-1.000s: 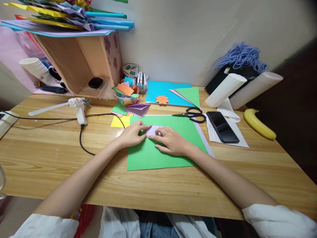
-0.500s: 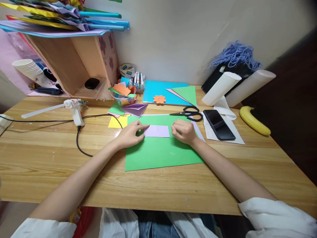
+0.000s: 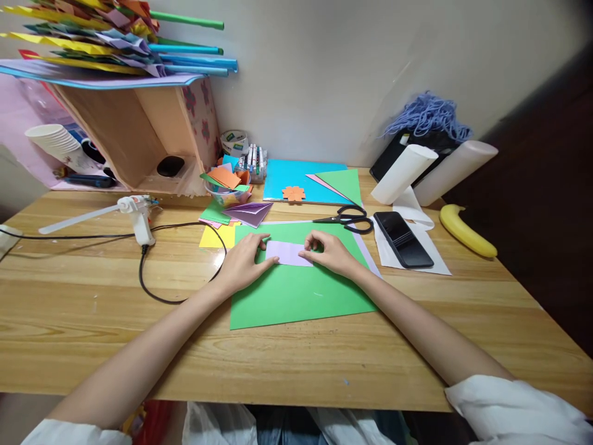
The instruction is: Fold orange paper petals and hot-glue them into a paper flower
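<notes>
A small lilac paper rectangle [image 3: 288, 253] lies on a large green sheet [image 3: 296, 293] in the middle of the wooden desk. My left hand [image 3: 245, 262] presses its fingertips on the paper's left end, fingers curled down. At the paper's right end, my right hand [image 3: 330, 252] pinches the edge with bent fingers. Both forearms reach in from the bottom of the view.
Black scissors [image 3: 345, 218] and a dark phone [image 3: 402, 230] on white paper lie right of the sheet, a banana [image 3: 464, 230] further right. A glue gun [image 3: 134, 210] with its black cord sits left. Folded purple paper [image 3: 250, 212], a bowl of scraps, markers and blue card stand behind.
My right hand slid off the lilac paper to its right end, uncovering the full rectangle, then came back to grip that end. The left hand stayed on the left end.
</notes>
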Motion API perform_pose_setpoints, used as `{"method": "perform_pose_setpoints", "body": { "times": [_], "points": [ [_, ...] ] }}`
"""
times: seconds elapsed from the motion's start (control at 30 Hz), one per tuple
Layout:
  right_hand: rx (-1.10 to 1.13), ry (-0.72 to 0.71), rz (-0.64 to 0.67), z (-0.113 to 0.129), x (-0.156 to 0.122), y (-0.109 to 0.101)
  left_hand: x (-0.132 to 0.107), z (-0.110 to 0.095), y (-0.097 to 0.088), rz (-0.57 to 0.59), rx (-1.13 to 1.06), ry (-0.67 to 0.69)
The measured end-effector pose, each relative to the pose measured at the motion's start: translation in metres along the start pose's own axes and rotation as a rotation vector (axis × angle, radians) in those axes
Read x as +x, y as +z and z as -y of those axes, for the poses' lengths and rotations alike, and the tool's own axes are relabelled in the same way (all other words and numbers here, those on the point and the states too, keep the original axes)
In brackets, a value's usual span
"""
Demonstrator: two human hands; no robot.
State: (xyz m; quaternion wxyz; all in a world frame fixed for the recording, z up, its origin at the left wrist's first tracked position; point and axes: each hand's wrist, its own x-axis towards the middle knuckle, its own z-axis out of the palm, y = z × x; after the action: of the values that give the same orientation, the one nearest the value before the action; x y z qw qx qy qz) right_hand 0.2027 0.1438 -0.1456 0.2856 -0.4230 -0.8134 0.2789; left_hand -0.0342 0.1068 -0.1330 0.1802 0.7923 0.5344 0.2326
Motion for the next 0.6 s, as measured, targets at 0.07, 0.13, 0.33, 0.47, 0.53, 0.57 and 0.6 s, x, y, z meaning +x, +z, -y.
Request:
{"method": "perform_pose_setpoints", "body": {
  "times": [0.07, 0.13, 0.33, 0.47, 0.53, 0.57, 0.6],
  "points": [
    [0.057, 0.017, -0.013, 0.0, 0.0, 0.0, -0.001, -0.001, 0.002, -0.015, -0.033, 0.0],
    [0.061, 0.011, -0.049, 0.001, 0.0, 0.0, -0.002, -0.002, 0.004, -0.026, -0.084, -0.017],
    [0.014, -0.067, -0.065, 0.006, -0.001, -0.004, -0.002, -0.006, 0.008, -0.024, -0.292, -0.017],
    [-0.013, -0.207, -0.082, 0.012, -0.003, -0.004, -0.002, -0.008, 0.005, -0.079, -0.302, 0.068],
    [-0.024, -0.258, -0.093, 0.015, -0.004, -0.003, -0.001, -0.007, 0.004, -0.113, -0.293, 0.083],
    [-0.018, -0.266, -0.089, 0.015, -0.004, -0.003, -0.001, -0.007, 0.003, -0.127, -0.287, 0.082],
    [0.001, -0.26, -0.074, 0.016, -0.004, -0.002, -0.001, -0.006, 0.003, -0.143, -0.281, 0.077]
  ]
}}
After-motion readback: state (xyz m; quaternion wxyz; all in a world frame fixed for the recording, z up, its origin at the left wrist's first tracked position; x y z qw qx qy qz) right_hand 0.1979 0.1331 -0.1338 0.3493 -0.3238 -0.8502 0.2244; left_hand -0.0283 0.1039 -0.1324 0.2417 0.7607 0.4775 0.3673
